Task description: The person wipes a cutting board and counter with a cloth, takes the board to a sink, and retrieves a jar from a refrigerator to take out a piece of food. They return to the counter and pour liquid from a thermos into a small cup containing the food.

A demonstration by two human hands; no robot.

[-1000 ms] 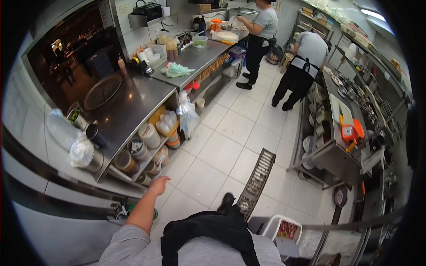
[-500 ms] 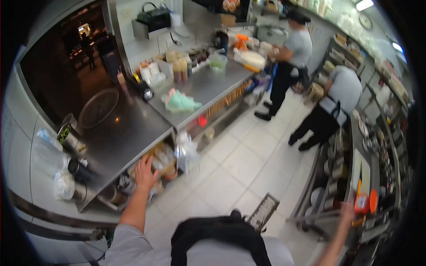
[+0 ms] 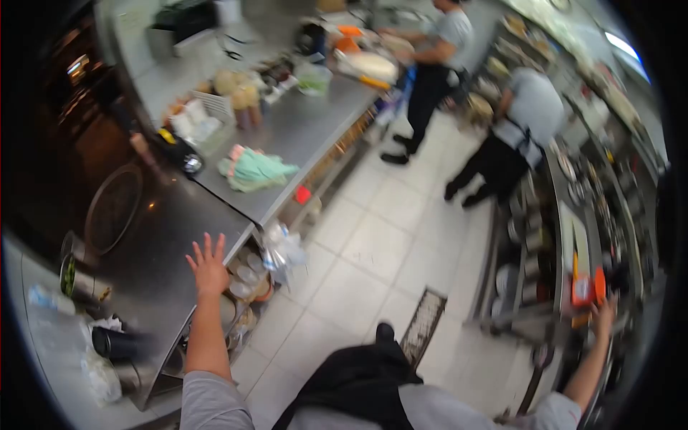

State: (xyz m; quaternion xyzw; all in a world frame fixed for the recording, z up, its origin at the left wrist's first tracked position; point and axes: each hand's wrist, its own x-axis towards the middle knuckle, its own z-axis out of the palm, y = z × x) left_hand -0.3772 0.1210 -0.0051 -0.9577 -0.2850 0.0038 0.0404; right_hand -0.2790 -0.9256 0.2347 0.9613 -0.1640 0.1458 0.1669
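My left hand is spread with nothing in it, over the front edge of the steel counter. A crumpled green cloth lies farther along the counter, and a clear plastic bag hangs at its edge just right of the hand. Out to the right, my right hand is beside an orange object on the right-hand counter. Its fingers are small and blurred, so I cannot make out whether they touch or hold anything.
One person stands at the far end of the left counter; another person bends toward the right-hand shelves. A floor drain grate lies ahead of my feet. Metal containers stand at the left.
My left hand has risen from beside the lower shelf to the counter edge, fingers spread wider. My right hand has moved right and up, closer to the orange object. The view has shifted.
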